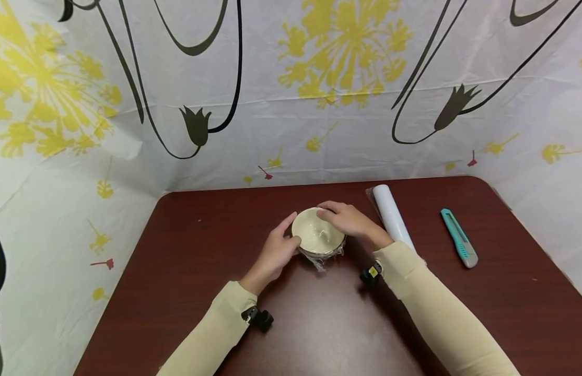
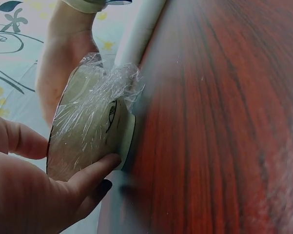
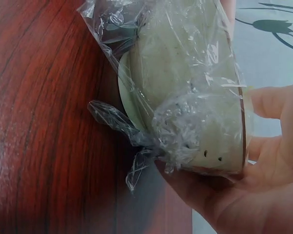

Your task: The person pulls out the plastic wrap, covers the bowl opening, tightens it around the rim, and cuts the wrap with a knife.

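A cream bowl (image 1: 314,230) with a dark rim stands at the middle of the table, wrapped in clear plastic film (image 3: 178,129). The film stretches over it and bunches in crumpled folds against its side, with a loose twisted tail. My left hand (image 1: 274,253) grips the bowl's left side, thumb near the rim and fingers along the outer wall. On the far right side my right hand (image 1: 349,219) holds the bowl, its thumb over the rim and other fingers round the outside. Small dark drawn marks show on the bowl's wall in both wrist views.
A white roll (image 1: 393,216) lies behind the right forearm, with a bit of clear film at its far end. Farther right is a teal and grey utility knife (image 1: 459,237). The dark red table (image 1: 216,245) meets a flower-patterned cloth (image 1: 272,78) at its far edge.
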{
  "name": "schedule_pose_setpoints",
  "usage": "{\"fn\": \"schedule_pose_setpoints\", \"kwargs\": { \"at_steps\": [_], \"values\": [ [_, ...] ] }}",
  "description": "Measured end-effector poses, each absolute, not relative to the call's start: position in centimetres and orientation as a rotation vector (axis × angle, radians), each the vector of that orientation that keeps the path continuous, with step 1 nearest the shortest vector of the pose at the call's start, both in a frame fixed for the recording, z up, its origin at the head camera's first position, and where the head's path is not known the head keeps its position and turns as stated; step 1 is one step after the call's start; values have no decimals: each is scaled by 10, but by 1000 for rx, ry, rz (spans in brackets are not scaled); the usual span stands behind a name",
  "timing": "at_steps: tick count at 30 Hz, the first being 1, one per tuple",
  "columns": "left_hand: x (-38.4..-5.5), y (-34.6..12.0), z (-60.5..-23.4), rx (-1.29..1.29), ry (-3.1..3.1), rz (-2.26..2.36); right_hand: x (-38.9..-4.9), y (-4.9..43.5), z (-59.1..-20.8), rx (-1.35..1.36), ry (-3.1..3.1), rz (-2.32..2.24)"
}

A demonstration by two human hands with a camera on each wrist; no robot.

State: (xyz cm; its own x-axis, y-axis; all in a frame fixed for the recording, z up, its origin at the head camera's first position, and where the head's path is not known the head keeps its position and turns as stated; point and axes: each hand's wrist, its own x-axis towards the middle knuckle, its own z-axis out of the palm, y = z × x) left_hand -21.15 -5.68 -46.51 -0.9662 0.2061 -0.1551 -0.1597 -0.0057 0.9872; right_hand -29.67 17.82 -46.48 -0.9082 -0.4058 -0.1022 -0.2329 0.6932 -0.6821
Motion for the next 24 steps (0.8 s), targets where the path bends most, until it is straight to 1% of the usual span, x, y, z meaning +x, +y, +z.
{"fn": "schedule_pose_setpoints", "kwargs": {
  "at_steps": [4,7,10,17,20,24],
  "values": [
    [-211,-60,-462,77,2013,2030,-275,176,-435,-497,2639,-1037],
    [-211,-65,-461,125,2064,1960,-267,181,-429,-487,2690,-1015],
    [-211,-72,-460,239,2157,1854,-259,189,-424,-488,2721,-1034],
    [-210,-75,-464,625,2516,1394,-237,206,-427,-604,2647,-1022],
    [-210,-68,-466,675,2615,1258,-232,207,-433,-672,2634,-988],
    [-211,-60,-466,675,2676,1211,-230,206,-439,-769,2651,-957]
  ]
}}
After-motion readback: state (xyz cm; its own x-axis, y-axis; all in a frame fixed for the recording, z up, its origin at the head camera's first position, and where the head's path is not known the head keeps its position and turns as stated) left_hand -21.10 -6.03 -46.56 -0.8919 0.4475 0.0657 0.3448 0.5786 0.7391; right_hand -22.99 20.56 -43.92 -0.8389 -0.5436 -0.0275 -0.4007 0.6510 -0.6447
